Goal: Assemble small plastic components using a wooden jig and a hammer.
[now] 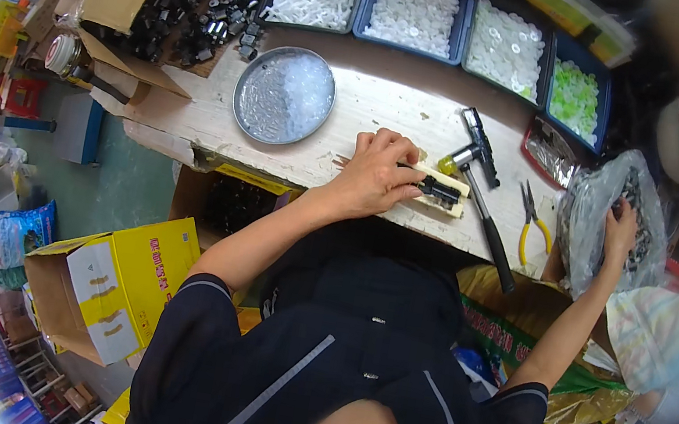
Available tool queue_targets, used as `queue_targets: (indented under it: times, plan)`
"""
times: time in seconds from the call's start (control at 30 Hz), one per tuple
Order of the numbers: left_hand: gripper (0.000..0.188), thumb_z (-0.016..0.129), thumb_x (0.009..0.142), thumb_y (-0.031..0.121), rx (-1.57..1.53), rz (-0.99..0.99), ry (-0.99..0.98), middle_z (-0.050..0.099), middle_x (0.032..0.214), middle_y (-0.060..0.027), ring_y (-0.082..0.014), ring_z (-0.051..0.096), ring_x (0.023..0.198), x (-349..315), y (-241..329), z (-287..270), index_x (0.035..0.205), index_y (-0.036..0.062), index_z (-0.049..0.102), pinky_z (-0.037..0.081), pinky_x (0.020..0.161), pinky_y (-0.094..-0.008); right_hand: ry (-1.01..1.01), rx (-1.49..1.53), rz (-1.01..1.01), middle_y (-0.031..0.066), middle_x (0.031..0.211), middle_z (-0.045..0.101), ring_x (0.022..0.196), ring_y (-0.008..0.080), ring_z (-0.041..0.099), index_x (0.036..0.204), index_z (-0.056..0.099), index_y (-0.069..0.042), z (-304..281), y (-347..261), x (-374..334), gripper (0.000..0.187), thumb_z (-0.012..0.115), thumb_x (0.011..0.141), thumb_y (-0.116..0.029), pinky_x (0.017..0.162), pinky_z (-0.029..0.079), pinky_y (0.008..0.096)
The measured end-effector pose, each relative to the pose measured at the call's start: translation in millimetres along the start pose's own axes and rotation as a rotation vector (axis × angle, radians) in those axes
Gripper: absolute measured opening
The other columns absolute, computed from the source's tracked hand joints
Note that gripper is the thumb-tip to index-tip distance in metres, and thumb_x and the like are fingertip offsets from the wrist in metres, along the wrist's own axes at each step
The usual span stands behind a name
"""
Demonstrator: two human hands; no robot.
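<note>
Head: two hands (378, 176) (620, 230), seemingly one bag (584, 220).

Arms (262, 240) wide apart, right hand (618, 230) perhaps curled

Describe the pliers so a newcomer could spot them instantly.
Look at the right side of the pale workbench, between the hammer and the clear plastic bag. The pliers lie there, narrow and pointed. Unlike the black-gripped hammer, they have two yellow handles.
</note>
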State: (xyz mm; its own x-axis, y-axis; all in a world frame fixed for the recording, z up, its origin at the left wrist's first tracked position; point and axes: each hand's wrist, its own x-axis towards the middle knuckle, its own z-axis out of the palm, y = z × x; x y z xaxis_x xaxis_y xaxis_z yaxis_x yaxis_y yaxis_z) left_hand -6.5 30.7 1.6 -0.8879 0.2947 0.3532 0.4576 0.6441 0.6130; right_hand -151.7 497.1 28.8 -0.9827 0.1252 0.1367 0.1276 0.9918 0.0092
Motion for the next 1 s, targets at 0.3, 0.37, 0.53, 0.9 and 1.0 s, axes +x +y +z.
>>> queue_targets:
  times: [0.3,0.37,0.53,0.9,1.0]
  plan:
    - [0.021,0.066,0.071,0.017,0.322,-0.397,0.486,0.061,0.080,-0.0131,-0.0304,0.058,0.078,80.5,-126.0,-114.2,0.089,0.0068,0.068,0.047,0.070,-0.0381,-0.070,0.334,0.097,0.0136,0.094,0.064,0.087,0.0292,0.061,0.110,0.056,-0.005,-11.1,-9.2,10.7,0.034,0.057,0.083,-0.025,0.076,0.045,0.0355]
    - [0.024,0.065,0.072,0.023,0.352,-0.463,0.440,0.063,0.082,-0.0142,-0.0318,0.060,0.081,107.0,-147.8,-125.9,0.090,0.0072,0.068,0.047,0.073,-0.0387,-0.010,0.304,0.110,0.0143,0.095,0.064,0.088,0.0297,0.061,0.109,0.057,-0.004,-11.1,-12.5,12.4,0.033,0.056,0.083,-0.024,0.077,0.045,0.0351]
    - [0.030,0.066,0.069,0.031,0.435,-0.566,0.414,0.065,0.085,-0.0156,-0.0321,0.062,0.084,169.6,-183.4,-110.0,0.090,0.0089,0.068,0.048,0.075,-0.0394,0.052,0.316,0.054,0.0149,0.098,0.063,0.091,0.0290,0.060,0.104,0.059,-0.001,-0.9,-7.8,21.0,0.026,0.054,0.084,-0.016,0.081,0.044,0.0336]
    - [0.012,0.067,0.072,0.001,-0.674,-0.454,0.724,0.060,0.066,-0.0028,-0.0102,0.056,0.057,139.7,-164.7,-133.5,0.083,-0.0023,0.065,0.045,0.051,-0.0227,-0.154,0.583,0.020,0.0131,0.092,0.064,0.083,0.0217,0.060,0.103,0.058,0.001,6.8,13.1,18.4,0.030,0.055,0.077,-0.015,0.076,0.044,0.0310]
    - [0.019,0.063,0.076,0.000,-0.912,-0.463,0.658,0.060,0.074,-0.0063,-0.0131,0.055,0.060,113.6,-143.8,-136.2,0.095,-0.0032,0.060,0.046,0.055,-0.0248,-0.065,0.375,0.060,0.0155,0.092,0.064,0.085,0.0276,0.061,0.103,0.059,-0.002,-2.0,-8.2,13.0,0.031,0.054,0.075,-0.016,0.077,0.045,0.0338]
